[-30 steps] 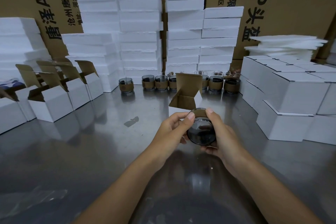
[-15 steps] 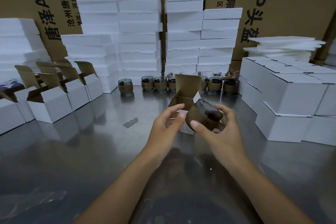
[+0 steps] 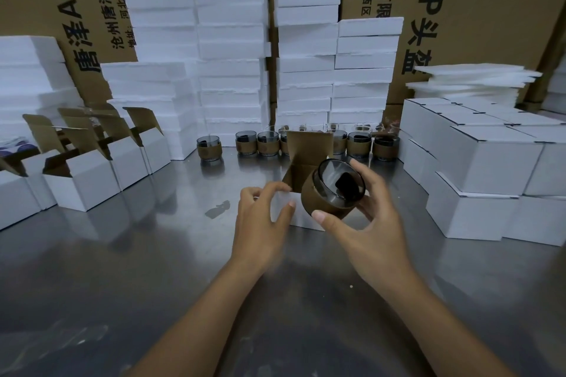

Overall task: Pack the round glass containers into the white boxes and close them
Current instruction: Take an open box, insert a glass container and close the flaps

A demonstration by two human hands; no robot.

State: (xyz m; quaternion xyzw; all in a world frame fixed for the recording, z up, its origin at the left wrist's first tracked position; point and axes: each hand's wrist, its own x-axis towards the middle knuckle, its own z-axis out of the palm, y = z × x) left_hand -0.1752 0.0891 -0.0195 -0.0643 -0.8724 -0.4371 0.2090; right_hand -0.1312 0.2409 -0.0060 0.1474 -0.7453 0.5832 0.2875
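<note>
A round glass jar (image 3: 324, 193) with a brown band is gripped, tilted, between the curled fingers and thumb of the right hand (image 3: 367, 223), just above a white box (image 3: 301, 219) standing open on a steel table (image 3: 122, 254). The box's near left corner is pinched by the left hand (image 3: 260, 220).

A brushed steel table (image 3: 122, 269) is seen stretching across the foreground, with lights mirrored in it. Behind it, white foam slabs (image 3: 229, 40) are stacked in tall columns, and large brown cartons (image 3: 490, 9) printed with black characters are ranged at the back. On the right, thin white sheets (image 3: 471, 79) are piled loosely. A small dark scrap (image 3: 218, 209) is spotted on the steel, and crumpled clear film (image 3: 46, 343) at the near left.
</note>
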